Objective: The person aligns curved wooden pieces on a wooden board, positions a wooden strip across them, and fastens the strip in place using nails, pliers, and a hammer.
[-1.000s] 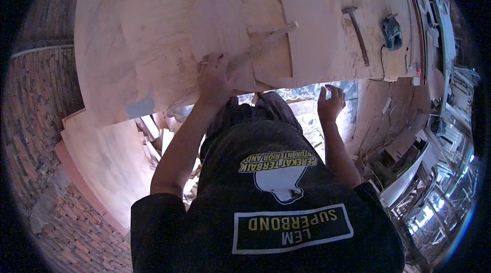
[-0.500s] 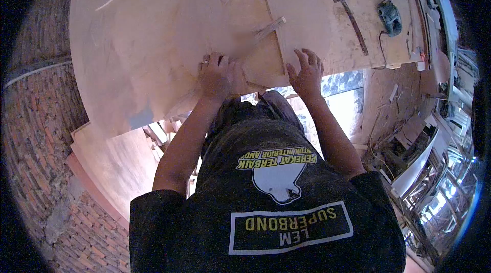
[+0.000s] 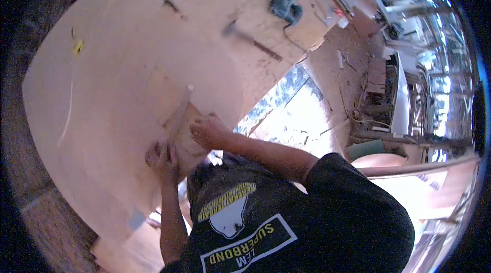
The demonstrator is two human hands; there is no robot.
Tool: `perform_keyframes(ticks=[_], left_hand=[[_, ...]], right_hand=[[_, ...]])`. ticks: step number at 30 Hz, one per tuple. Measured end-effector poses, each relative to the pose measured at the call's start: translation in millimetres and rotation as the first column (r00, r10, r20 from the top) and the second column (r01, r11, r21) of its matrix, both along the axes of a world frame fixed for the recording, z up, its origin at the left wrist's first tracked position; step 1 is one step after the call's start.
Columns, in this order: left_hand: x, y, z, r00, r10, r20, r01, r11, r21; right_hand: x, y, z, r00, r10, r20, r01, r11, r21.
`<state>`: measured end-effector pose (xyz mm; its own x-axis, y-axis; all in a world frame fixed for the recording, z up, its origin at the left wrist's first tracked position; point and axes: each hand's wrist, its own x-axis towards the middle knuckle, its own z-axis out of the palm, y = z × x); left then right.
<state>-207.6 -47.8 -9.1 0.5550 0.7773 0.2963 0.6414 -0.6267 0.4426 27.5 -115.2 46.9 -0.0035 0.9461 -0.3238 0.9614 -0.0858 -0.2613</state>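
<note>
My left hand (image 3: 162,159) rests on a large pale wooden board (image 3: 107,114), fingers bent and slightly apart, by the near end of a narrow wooden strip (image 3: 181,108). The strip lies slantwise across a flat rectangular wooden piece (image 3: 192,115) on the board. My right hand (image 3: 208,131) is at the right side of that piece with its fingers curled down. Blur hides whether the right fingers grip its edge. Part of the piece is hidden under both hands.
A hammer (image 3: 255,43) and a green corded power tool (image 3: 286,9) lie on the board at the far right. A small dark tool (image 3: 173,6) and a yellow object (image 3: 77,46) lie farther left. Scrap wood (image 3: 376,73) is piled beyond the right edge.
My view has swung to the right, shifting the board leftward in it. My hands have come closer together, and the right fingers, spread before, are now curled at the wooden piece.
</note>
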Motion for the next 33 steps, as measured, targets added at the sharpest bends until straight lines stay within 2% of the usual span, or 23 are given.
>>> perform_keyframes(ticks=[2, 4, 6, 8, 9, 10, 12, 14, 16, 19, 21, 22, 23, 24, 26, 28, 29, 30, 32, 33], left_hand=[[6, 6, -3, 1.0, 0.002, 0.008, -0.002, 0.999, 0.037], [2, 3, -5, 1.0, -0.014, 0.016, 0.013, 0.998, 0.063], [1, 5, -12, 0.999, -0.03, -0.012, 0.031, 0.998, 0.057], [-4, 3, 7, 0.996, -0.034, -0.081, 0.04, 0.997, 0.065], [0, 1, 16, 0.992, -0.031, -0.121, 0.039, 0.997, 0.069], [0, -2, 18, 0.999, 0.018, -0.035, -0.015, 0.995, 0.097], [7, -11, 16, 0.985, 0.103, 0.136, -0.121, 0.984, 0.131], [27, -25, 42, 0.986, 0.124, 0.111, -0.147, 0.96, 0.237], [59, -49, 67, 0.97, 0.236, 0.061, -0.242, 0.962, 0.128], [100, -84, 31, 0.984, 0.16, 0.077, -0.162, 0.987, 0.019], [166, -126, -23, 0.964, 0.184, 0.193, -0.172, 0.982, -0.076], [181, -146, -29, 0.952, 0.197, 0.235, -0.174, 0.978, -0.114], [226, -161, 0, 0.982, 0.064, 0.177, -0.067, 0.998, 0.013], [300, -179, 33, 0.991, -0.062, 0.118, 0.047, 0.991, 0.126], [393, -208, 49, 0.942, -0.249, 0.224, 0.277, 0.956, -0.1], [467, -226, 71, 0.9, -0.352, 0.256, 0.399, 0.902, -0.166], [503, -228, 72, 0.845, -0.412, 0.34, 0.463, 0.883, -0.082], [529, -229, 73, 0.846, -0.443, 0.297, 0.478, 0.877, -0.055], [586, -229, 77, 0.833, -0.457, 0.313, 0.502, 0.862, -0.076], [612, -224, 72, 0.796, -0.499, 0.344, 0.537, 0.843, -0.019]], right_hand=[[26, -23, 11, 0.964, -0.23, -0.133, 0.249, 0.956, 0.154], [51, -55, 11, 0.925, -0.345, -0.157, 0.369, 0.914, 0.168], [80, -94, 10, 0.844, -0.496, -0.202, 0.527, 0.837, 0.149], [95, -134, 19, 0.754, -0.625, -0.2, 0.654, 0.743, 0.143], [112, -152, 22, 0.705, -0.689, -0.168, 0.706, 0.705, 0.073], [127, -169, 24, 0.655, -0.744, -0.132, 0.752, 0.66, 0.007], [160, -211, 12, 0.56, -0.813, -0.161, 0.828, 0.557, 0.067], [196, -254, -11, 0.543, -0.824, -0.162, 0.84, 0.535, 0.095], [235, -290, -32, 0.507, -0.843, -0.181, 0.862, 0.494, 0.114], [310, -329, -58, 0.481, -0.829, -0.284, 0.876, 0.462, 0.135], [377, -352, -66, 0.537, -0.816, -0.214, 0.841, 0.538, 0.059], [402, -360, -66, 0.563, -0.803, -0.194, 0.82, 0.572, 0.01], [432, -361, -60, 0.555, -0.816, -0.162, 0.824, 0.566, -0.026], [460, -364, -41, 0.576, -0.782, -0.239, 0.815, 0.573, 0.088], [515, -375, -21, 0.579, -0.767, -0.278, 0.814, 0.564, 0.138], [560, -386, -3, 0.545, -0.79, -0.28, 0.837, 0.532, 0.128], [582, -388, 0, 0.521, -0.803, -0.288, 0.852, 0.509, 0.124], [602, -396, -1, 0.472, -0.827, -0.304, 0.879, 0.467, 0.095], [638, -419, -15, 0.445, -0.864, -0.234, 0.895, 0.425, 0.134], [652, -438, -32, 0.396, -0.89, -0.226, 0.918, 0.384, 0.097]])
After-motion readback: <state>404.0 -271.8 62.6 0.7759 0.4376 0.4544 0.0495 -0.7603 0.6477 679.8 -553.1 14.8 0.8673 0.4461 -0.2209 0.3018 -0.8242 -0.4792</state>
